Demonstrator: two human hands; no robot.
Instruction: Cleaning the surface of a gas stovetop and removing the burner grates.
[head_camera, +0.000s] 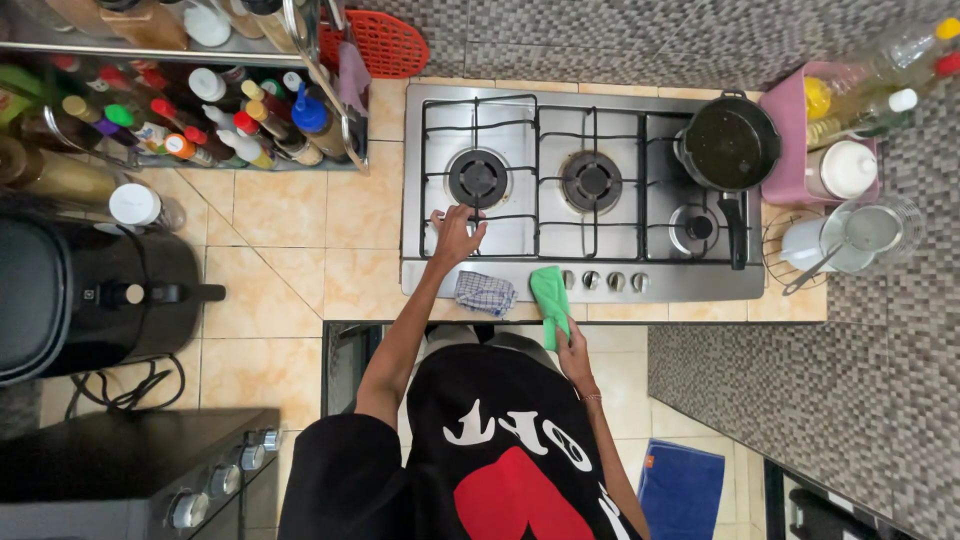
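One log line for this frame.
left hand: on stove grate | right hand: holding green cloth | checked cloth: on stove edge

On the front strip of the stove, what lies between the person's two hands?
In the head view, a checkered cloth lies on the stove's front edge, between the left hand on the grate and the right hand holding the green cloth.

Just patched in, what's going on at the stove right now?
A person stands at the steel three-burner gas stove. Their left hand rests on the black wire grate by the left burner. Their right hand holds a green cloth against the stove's front edge. A blue checked cloth lies nearby, and a black pot sits at the right.
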